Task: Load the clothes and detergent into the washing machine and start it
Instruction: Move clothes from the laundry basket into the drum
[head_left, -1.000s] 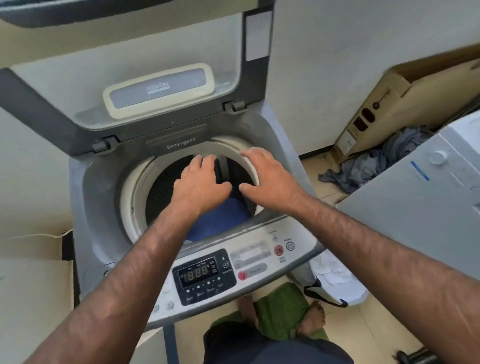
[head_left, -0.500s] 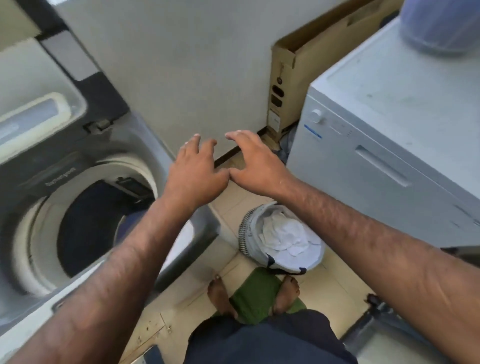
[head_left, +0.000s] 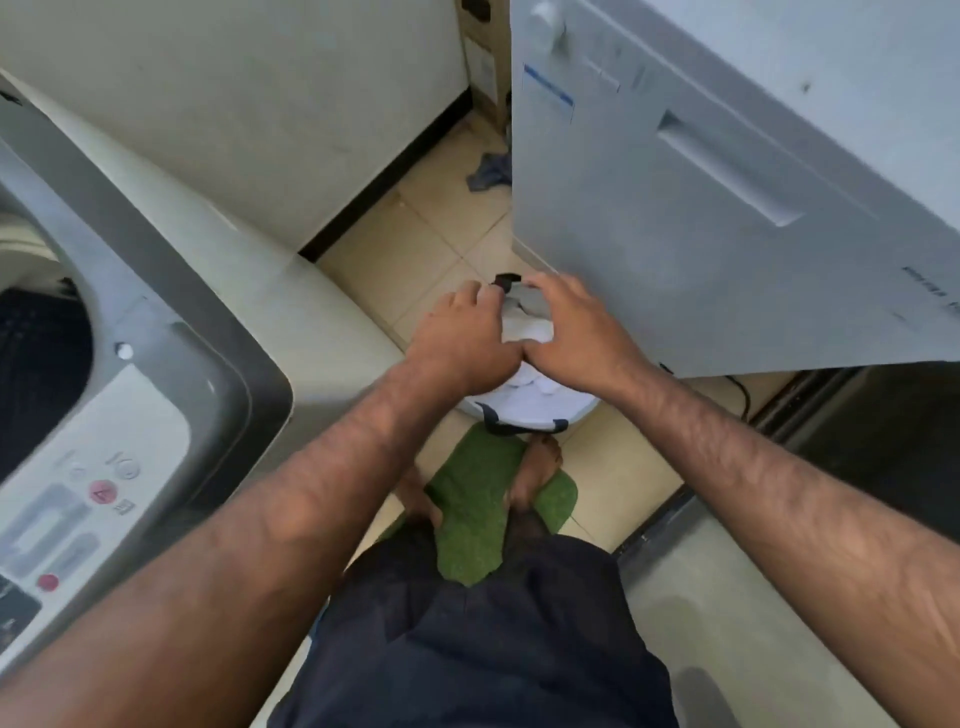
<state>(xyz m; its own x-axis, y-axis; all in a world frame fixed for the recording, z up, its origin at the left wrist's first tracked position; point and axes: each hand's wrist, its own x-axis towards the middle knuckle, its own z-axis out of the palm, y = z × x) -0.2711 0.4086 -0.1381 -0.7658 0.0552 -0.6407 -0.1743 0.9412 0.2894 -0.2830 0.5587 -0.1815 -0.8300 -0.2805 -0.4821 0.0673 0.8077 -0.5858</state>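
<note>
The white laundry basket (head_left: 524, 418) stands on the floor in front of my feet, with white clothes (head_left: 525, 326) piled in it. My left hand (head_left: 462, 340) and my right hand (head_left: 569, 332) are both down on the pile, side by side, fingers curled around the white cloth. The top-loading washing machine (head_left: 171, 291) is at the left. Its drum (head_left: 41, 358) is open and dark clothes lie inside. Its control panel (head_left: 78, 499) faces me. No detergent is in view.
A white appliance (head_left: 727, 208) stands close on the right, right behind the basket. A green mat (head_left: 483, 514) lies under my feet. A grey cloth (head_left: 491, 171) lies on the tiled floor by the wall, and a cardboard box (head_left: 483, 57) stands behind it.
Both hands left the drum, swung right and dropped down to the basket. They now close on the white clothes. My view turned from the washer to the floor.
</note>
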